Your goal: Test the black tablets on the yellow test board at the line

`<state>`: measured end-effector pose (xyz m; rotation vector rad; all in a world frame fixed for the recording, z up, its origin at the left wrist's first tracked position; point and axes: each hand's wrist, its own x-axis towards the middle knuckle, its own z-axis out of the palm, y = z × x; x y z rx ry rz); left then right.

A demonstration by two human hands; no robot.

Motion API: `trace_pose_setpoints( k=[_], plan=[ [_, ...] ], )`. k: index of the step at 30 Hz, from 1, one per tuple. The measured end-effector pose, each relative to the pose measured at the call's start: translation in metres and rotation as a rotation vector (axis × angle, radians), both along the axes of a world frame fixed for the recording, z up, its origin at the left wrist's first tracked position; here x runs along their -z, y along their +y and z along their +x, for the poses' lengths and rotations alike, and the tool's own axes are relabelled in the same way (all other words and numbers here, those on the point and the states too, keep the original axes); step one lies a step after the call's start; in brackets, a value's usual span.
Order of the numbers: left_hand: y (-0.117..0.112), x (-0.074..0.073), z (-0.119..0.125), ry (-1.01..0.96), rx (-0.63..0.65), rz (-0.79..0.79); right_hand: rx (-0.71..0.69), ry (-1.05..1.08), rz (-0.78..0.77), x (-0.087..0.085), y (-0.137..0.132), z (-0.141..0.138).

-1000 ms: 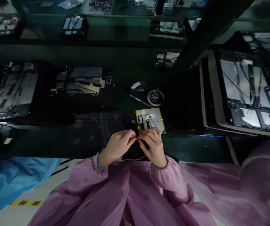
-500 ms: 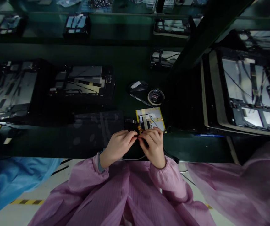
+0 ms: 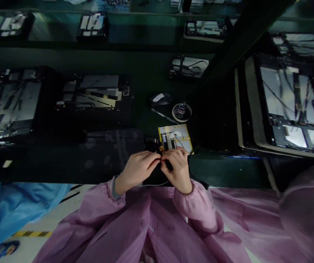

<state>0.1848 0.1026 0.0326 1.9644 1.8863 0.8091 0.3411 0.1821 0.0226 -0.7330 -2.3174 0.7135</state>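
My left hand [image 3: 137, 171] and my right hand [image 3: 176, 168] meet fingertip to fingertip at the near edge of the dark green bench [image 3: 222, 170]. Both pinch a small orange-tipped part [image 3: 161, 149] over a dark flat piece; the part is too small to name. Just beyond my fingers lies a yellow-edged card [image 3: 175, 138] with small components on it. Both arms wear pink sleeves.
A dark mouse-like object [image 3: 161, 99], a thin tool [image 3: 163, 116] and a round tape roll [image 3: 182, 111] sit behind the card. Opened device panels lie at left [image 3: 93, 93] and at right [image 3: 288, 106]. A person in blue [image 3: 14, 208] is at left, another pink sleeve [image 3: 296, 212] at right.
My hands stay pinched together at the same spot, shifting only slightly. The view has drifted a little, and a shoe has come into view at bottom left.
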Motion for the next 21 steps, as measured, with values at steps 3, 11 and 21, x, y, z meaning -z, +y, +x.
trace_pose_setpoints(
  k=[3, 11, 21],
  plan=[
    [-0.0003, 0.0001, -0.0015, -0.106, -0.009, -0.019, 0.002, 0.016, -0.067, -0.0008, 0.0017, 0.0002],
    [-0.0015, 0.0012, 0.0043, 0.058, -0.08, 0.105, 0.071, 0.053, -0.184, -0.0007, 0.0008, -0.0008],
    [-0.001, -0.0004, 0.0042, 0.021, -0.038, 0.15, 0.08, 0.053, -0.187, -0.0047, -0.0002, -0.0007]
  ],
)
